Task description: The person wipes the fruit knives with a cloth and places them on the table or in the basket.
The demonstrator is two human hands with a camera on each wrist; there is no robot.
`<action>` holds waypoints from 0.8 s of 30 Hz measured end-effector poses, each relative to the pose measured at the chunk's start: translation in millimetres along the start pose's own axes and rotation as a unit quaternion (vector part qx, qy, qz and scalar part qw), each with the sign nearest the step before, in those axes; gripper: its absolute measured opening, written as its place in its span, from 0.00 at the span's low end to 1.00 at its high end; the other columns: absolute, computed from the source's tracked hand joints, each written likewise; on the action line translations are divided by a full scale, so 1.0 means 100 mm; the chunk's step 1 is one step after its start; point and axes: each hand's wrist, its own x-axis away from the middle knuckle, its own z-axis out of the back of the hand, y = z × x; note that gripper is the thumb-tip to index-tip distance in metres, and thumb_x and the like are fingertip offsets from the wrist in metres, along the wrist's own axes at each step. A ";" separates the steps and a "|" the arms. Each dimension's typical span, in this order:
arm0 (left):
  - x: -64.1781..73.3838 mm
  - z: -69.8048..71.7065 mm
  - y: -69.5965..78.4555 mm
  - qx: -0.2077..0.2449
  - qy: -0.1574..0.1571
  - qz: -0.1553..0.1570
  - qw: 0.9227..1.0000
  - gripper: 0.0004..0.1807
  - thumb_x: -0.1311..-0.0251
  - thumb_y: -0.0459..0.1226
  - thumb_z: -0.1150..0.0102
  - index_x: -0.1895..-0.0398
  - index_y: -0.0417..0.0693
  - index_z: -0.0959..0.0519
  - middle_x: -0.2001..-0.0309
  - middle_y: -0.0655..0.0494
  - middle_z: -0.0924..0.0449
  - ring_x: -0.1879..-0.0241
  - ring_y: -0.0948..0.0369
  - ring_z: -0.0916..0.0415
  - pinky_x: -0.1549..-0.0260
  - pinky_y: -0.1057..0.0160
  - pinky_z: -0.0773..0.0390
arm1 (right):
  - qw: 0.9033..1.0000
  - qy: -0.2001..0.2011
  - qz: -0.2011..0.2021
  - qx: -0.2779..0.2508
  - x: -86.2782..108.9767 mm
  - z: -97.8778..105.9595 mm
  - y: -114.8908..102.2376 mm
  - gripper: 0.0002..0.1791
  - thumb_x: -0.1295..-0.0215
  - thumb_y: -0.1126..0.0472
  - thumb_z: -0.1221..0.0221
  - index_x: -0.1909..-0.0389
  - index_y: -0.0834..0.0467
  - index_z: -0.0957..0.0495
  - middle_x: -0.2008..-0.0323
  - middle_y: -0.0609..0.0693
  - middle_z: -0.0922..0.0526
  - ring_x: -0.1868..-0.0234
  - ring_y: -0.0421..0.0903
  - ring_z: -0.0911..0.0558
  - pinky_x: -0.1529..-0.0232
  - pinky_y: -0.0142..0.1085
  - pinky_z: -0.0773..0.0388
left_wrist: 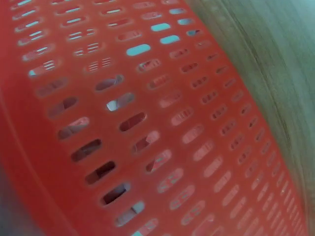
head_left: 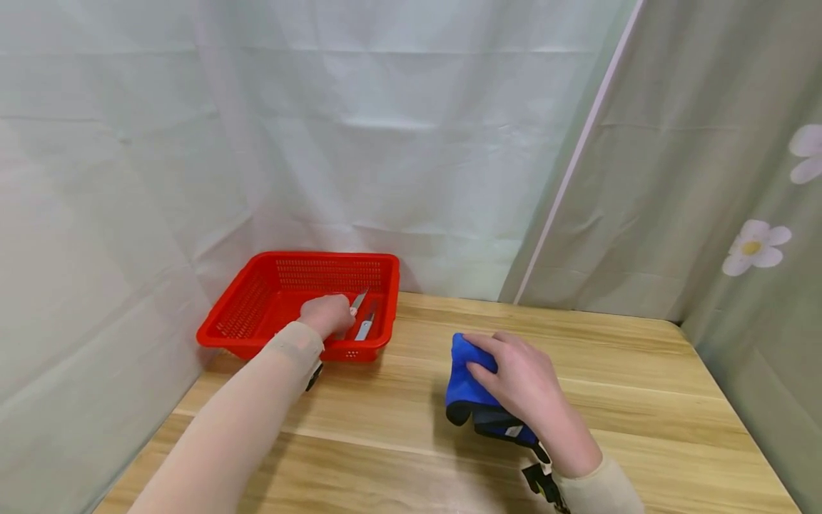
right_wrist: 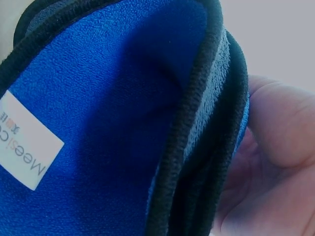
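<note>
My left hand (head_left: 327, 315) reaches over the front rim of a red plastic basket (head_left: 393, 285). One knife (head_left: 360, 298) lies right at its fingers, blade pointing away; the fingertips are hidden, so whether they grip it I cannot tell. Beside that lies a second knife (head_left: 365, 327) with a pale handle. My right hand (head_left: 516, 371) holds a folded blue cloth (head_left: 469, 378) with black edging, thumb on the near side and fingers over the top. In the right wrist view the cloth (right_wrist: 113, 98) shows a white label and grey inner layers. Slotted basket wall (left_wrist: 162, 142) fills the left wrist view.
The wooden table (head_left: 398, 457) runs under both arms. A pale curtain (head_left: 398, 143) hangs right behind the basket and the table's back edge. More curtain, with flower prints (head_left: 756, 248), closes off the right side.
</note>
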 end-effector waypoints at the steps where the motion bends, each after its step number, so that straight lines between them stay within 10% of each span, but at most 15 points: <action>1: -0.01 -0.01 -0.01 0.001 0.000 0.001 1.000 0.10 0.28 0.41 0.35 0.67 0.47 0.15 0.67 0.50 0.19 0.63 0.53 0.21 0.58 0.53 0.23 | 1.000 -0.001 -0.001 0.001 0.00 0.00 0.01 0.25 0.30 0.51 0.25 0.33 0.45 0.13 0.56 0.50 0.13 0.57 0.51 0.13 0.60 0.52 0.16; 24: 0.00 -0.08 0.00 0.006 -0.020 -0.004 1.000 0.07 0.33 0.40 0.34 0.62 0.46 0.11 0.66 0.52 0.16 0.60 0.53 0.21 0.49 0.49 0.24 | 1.000 -0.003 0.003 0.001 0.06 -0.05 0.04 0.25 0.30 0.52 0.24 0.34 0.47 0.13 0.61 0.48 0.16 0.61 0.48 0.16 0.63 0.48 0.18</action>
